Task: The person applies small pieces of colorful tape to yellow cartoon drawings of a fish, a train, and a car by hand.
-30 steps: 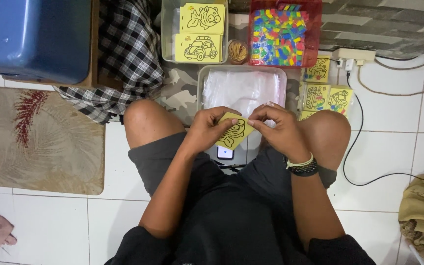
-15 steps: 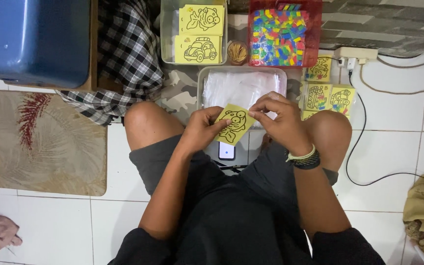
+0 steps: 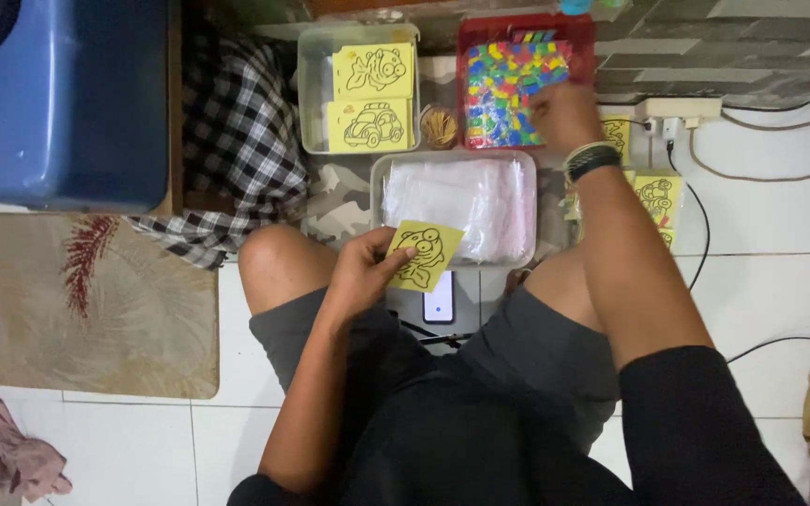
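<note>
Yellow card (image 3: 423, 254) with a cartoon fish outline, pinched at its edge by the left hand (image 3: 363, 274) above the clear tray of plastic sleeves (image 3: 452, 159), freeing the right hand (image 3: 564, 112), fingers curled, grip unclear, reaching into the red tray of coloured packets (image 3: 472, 56).

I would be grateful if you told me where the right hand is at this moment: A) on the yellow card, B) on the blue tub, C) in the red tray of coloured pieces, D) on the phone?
C: the right hand reaches into the red tray, while only the left hand holds the yellow card.
</note>
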